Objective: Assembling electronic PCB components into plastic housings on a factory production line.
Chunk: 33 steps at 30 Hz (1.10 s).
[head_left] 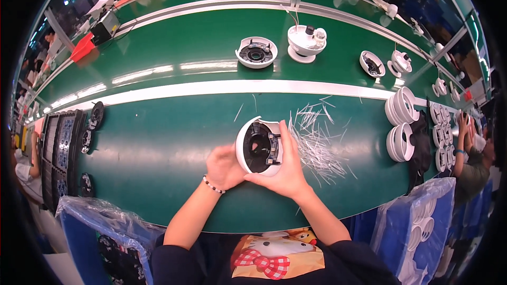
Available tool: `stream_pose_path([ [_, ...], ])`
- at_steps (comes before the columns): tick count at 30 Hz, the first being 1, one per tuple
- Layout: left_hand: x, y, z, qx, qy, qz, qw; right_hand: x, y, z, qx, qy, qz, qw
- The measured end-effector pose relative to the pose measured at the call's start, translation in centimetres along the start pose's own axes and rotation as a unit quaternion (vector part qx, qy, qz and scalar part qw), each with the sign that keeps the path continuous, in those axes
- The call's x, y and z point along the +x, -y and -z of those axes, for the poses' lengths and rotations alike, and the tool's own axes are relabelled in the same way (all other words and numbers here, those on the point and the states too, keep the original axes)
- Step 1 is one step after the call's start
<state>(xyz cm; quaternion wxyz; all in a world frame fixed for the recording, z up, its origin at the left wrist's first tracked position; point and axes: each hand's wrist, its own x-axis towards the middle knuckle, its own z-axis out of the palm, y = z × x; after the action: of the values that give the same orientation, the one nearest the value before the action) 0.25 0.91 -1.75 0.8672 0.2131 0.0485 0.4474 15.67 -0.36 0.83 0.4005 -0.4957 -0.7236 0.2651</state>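
I hold a round white plastic shell [242, 150] above the green bench, its open face turned up towards me. Seated inside is a black round insert [256, 158] with a hole in the middle and small raised clips on its right side. My right hand [285, 177] is closed round the shell's right edge, thumb along the near rim and fingers up the far side. Against the left and underside rests my left hand [224, 168], a beaded bracelet at its wrist; its fingers curl behind the shell and are mostly hidden.
Thin white strips [314, 148] lie scattered right of the shell. Stacked white shells [400, 142] stand at the right, above a plastic-lined blue bin [417, 227]. Black parts [96, 116] and a dark tray [58, 148] sit left. A raised shelf holds assembled white units [307, 47].
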Motion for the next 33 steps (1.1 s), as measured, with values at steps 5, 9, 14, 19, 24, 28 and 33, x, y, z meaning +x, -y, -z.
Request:
stream_pose_path([
  [5,0.8,-0.1,-0.5,-0.029,-0.194,0.018,0.98,0.3,0.2,-0.2,0.02,0.056,0.007,0.998],
  [9,0.7,-0.2,0.0,-0.038,-0.196,0.035,0.979,0.4,0.3,-0.5,-0.003,0.063,0.017,0.998],
  [14,0.4,0.3,0.2,-0.029,-0.194,-0.007,0.981,0.8,0.5,-0.6,-0.031,0.066,0.018,0.997],
  [19,-0.1,0.5,0.4,-0.008,-0.164,-0.06,0.985,1.0,0.8,-1.2,-0.053,0.065,0.014,0.996],
  [24,0.3,0.6,0.2,0.03,-0.174,-0.09,0.98,0.0,1.6,-2.5,-0.064,0.001,-0.004,0.998],
  [28,0.3,0.5,-0.3,0.044,-0.194,-0.156,0.968,-0.4,0.9,-3.3,-0.039,-0.005,0.008,0.999],
  [33,2.9,-0.8,0.4,0.031,-0.31,-0.158,0.937,0.1,-0.2,-1.4,-0.082,0.017,0.036,0.996],
])
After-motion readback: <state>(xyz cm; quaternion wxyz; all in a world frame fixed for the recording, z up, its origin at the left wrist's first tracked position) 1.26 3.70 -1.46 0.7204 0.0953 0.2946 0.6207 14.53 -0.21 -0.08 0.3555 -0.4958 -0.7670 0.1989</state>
